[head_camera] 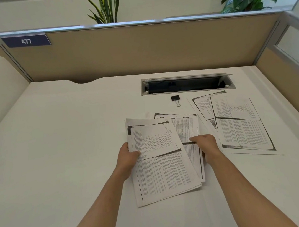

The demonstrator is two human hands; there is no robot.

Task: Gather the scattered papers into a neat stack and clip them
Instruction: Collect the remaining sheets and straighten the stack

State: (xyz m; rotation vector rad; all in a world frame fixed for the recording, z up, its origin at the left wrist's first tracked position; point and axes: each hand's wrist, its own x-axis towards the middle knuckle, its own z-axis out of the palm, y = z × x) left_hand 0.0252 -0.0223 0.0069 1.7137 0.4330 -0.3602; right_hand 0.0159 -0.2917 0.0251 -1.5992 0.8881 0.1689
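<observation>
Matte white tabletop [64,141], smooth. Flat photocopied sheets, grey-black print with dark scan bands. Left hand [126,158] closed on the left edge of a loose sheaf [162,164], thumb on top, near the tabletop's middle. Right hand [207,147] lies palm-down, fingers curled, on a skewed sheet [186,127] partly under the sheaf. Two overlapping sheets [239,127] toward the right edge. Black binder clip [175,98], wire handles, just before the metal-rimmed cable slot [187,83] toward the far edge.

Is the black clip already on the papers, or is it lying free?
Free. The clip lies alone on the desk, apart from every paper.
</observation>
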